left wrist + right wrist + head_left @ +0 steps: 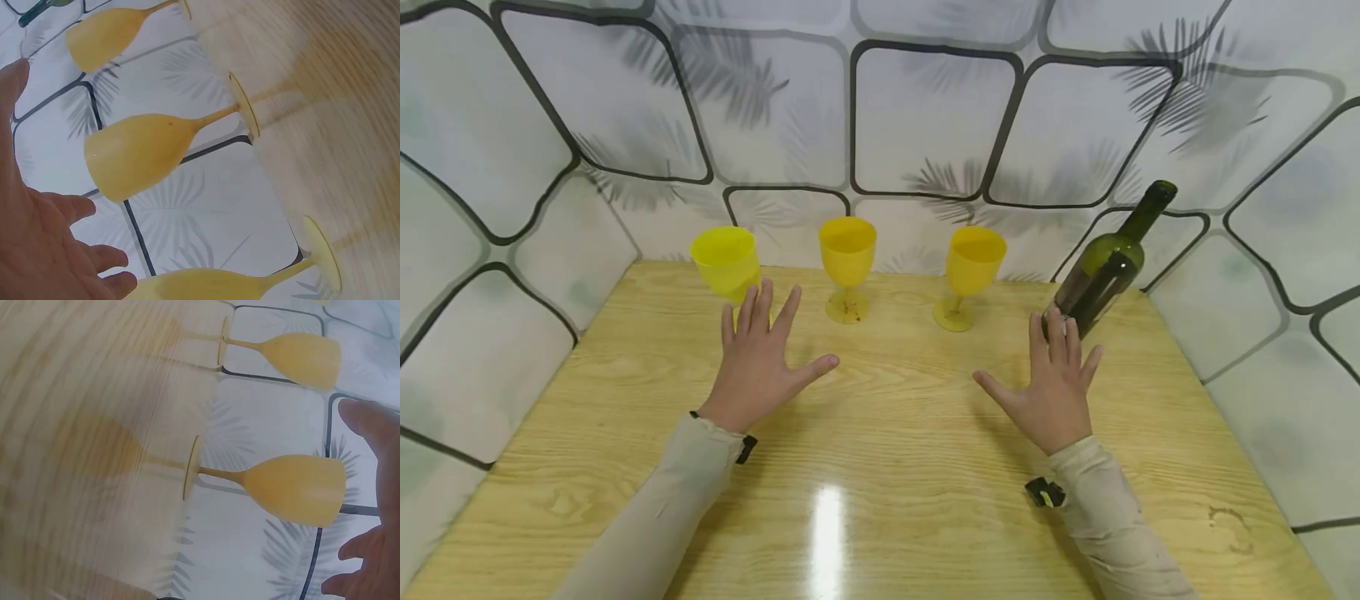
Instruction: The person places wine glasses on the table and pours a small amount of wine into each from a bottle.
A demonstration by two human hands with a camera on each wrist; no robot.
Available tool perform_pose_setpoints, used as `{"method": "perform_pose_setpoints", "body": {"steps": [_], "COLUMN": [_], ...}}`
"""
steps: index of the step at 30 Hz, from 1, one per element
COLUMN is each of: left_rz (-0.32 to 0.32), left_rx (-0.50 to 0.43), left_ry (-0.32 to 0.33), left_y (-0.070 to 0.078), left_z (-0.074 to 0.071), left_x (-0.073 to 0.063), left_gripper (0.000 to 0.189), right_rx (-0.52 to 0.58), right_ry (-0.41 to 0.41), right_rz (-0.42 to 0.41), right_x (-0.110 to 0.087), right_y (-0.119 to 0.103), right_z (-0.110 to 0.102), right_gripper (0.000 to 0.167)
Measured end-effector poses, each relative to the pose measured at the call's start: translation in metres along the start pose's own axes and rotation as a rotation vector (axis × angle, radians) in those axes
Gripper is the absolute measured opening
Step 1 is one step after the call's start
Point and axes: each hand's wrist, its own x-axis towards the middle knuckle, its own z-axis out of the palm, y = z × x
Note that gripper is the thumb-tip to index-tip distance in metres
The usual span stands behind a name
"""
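Three yellow goblets stand upright in a row near the back of the wooden table: a left goblet (724, 260), a middle goblet (847, 250) and a right goblet (974, 260). A dark green glass bottle (1101, 271) stands at the back right. My left hand (754, 367) is spread above the table, its fingers covering the stem of the left goblet in the head view. My right hand (1051, 387), fingers also spread, overlaps the lower part of the bottle; whether it touches cannot be told. Neither hand holds anything.
A patterned wall covering (936, 121) with dark outlines and leaf prints rises behind the table and along both sides. On the tabletop (895, 433) there is a bright light reflection, and a ring-shaped stain (1231, 529) marks its right front.
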Motion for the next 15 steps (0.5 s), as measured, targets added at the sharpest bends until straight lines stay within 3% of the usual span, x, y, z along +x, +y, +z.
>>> {"method": "perform_pose_setpoints", "body": {"steps": [15], "left_rz": [0.059], "left_rx": [-0.044], "left_ry": [-0.013], "left_y": [0.0089], "left_z": [-0.006], "left_x": [-0.0019], "left_gripper": [0.109], "right_rx": [0.048], "right_ry": [-0.02], "right_rz": [0.016], "right_x": [-0.0005], "right_y": [-0.0016], "right_z": [-0.0046], "right_gripper": [0.111]}}
